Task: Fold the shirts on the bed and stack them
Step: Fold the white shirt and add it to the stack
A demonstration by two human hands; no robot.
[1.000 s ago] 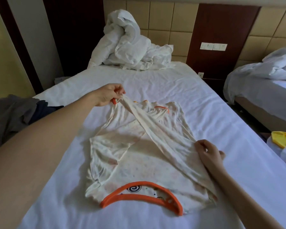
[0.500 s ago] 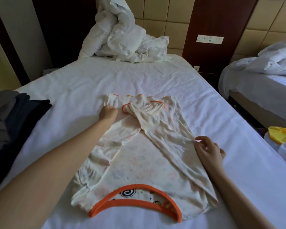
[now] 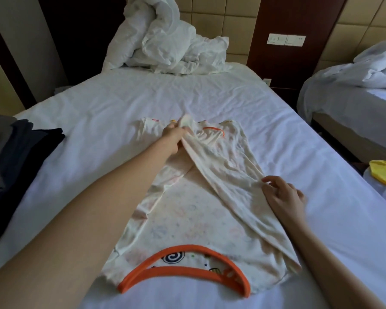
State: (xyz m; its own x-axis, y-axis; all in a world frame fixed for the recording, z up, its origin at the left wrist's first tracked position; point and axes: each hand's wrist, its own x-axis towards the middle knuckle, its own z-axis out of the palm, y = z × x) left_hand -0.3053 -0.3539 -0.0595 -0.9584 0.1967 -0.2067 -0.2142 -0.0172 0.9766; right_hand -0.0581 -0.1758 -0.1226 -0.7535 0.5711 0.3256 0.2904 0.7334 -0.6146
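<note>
Folding is midway: cream shirt (image 3: 201,219), flat on the bed (image 3: 187,97) at frame centre, has its right-of-frame side turned in. Left hand (image 3: 173,136) has a clenched grip on bunched cloth at the far end; right hand (image 3: 284,196) rests loose-fingered on the fold. Next, probably: flatten that cloth, then fold the other side.

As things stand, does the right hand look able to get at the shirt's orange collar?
Probably yes: the right hand lies at the folded side of the cream shirt, and the orange collar lies uncovered nearer the person, with nothing between them.
</note>
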